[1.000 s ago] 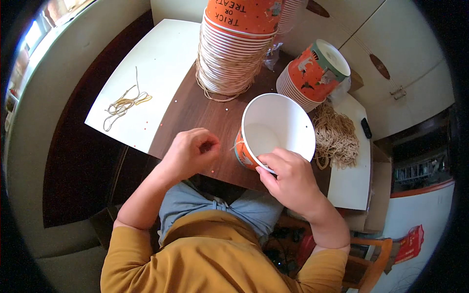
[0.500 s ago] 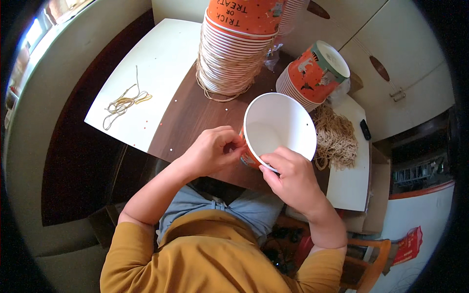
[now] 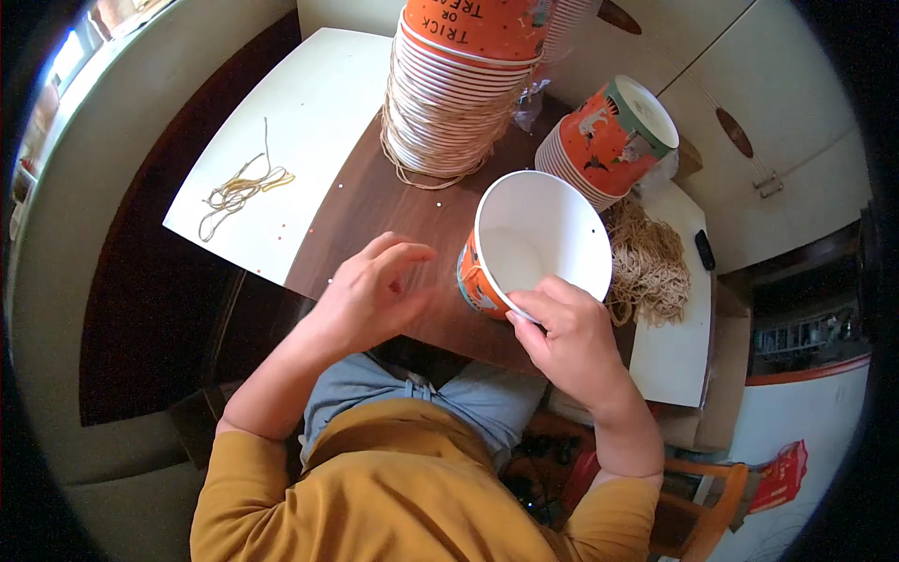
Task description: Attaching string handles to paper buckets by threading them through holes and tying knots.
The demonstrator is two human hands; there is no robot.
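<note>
Your left hand [image 3: 370, 292], in the head view, has drawn back from the orange bucket [image 3: 548, 220], its fingers parted. Your right hand [image 3: 569, 328] pinches the bucket's near rim, white interior showing. Beyond those fingers stand a shorter stack [image 3: 607, 140] and a taller stack [image 3: 454, 108] of upturned buckets; a string heap [image 3: 653, 267] lies right.

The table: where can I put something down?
White left side, between the string and tall stack. Brown middle, between that stack and the left hand, bar tiny specks. White right corner, below the yarn. Crowded: around the bucket, short stack, yarn and right hand.
</note>
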